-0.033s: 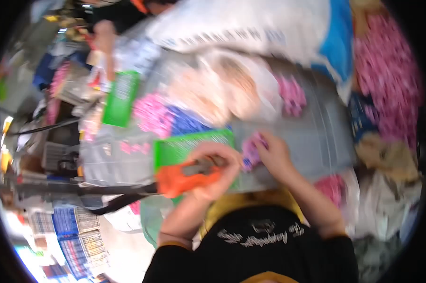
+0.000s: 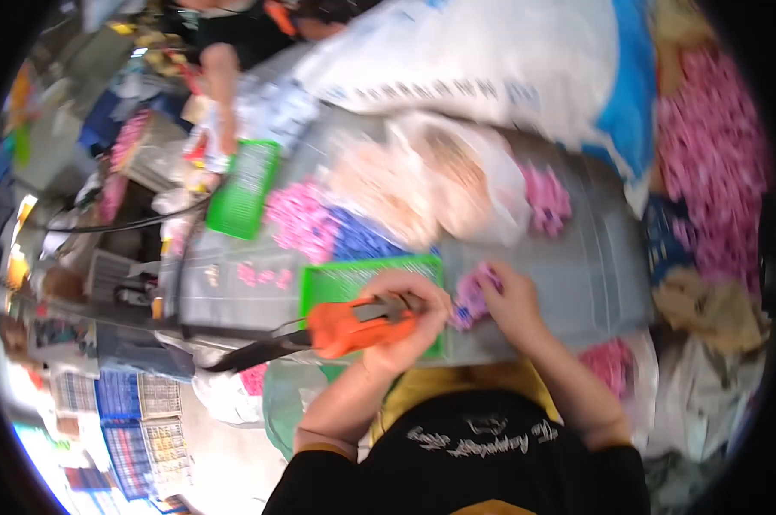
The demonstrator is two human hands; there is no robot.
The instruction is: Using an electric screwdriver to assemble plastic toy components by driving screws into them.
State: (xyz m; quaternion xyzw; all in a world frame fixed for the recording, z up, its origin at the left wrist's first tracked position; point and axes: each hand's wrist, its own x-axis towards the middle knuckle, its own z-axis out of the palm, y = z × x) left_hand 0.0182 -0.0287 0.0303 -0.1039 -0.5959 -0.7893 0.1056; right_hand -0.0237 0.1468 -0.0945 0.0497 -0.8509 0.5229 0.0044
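Observation:
My left hand [image 2: 418, 330] is curled round an orange-bodied tool [image 2: 345, 328] with a grey metal end and a dark tail running left; blur hides its exact kind. A green perforated tray [image 2: 319, 279] lies under this hand, low in the middle. Just right of its fingertips, my right hand [image 2: 517, 305] pinches small pink-purple pieces [image 2: 469, 300] with dark blue spots, held over the grey table. Whether the left fingertips touch those pieces, I cannot tell.
Pink pieces [image 2: 302, 219], blue pieces [image 2: 362, 236] and clear bags of peach-coloured parts [image 2: 431, 184] lie beyond the tray. A second green tray [image 2: 243, 189] is at left. Behind rests a large white sack [image 2: 474, 60]; a pink heap [image 2: 714, 163] stands right. Another person's arm [image 2: 222, 94] shows far left.
The whole scene sits slightly lower and further right in the picture, as my view has shifted. Both hands keep about the same places over the tray and pieces.

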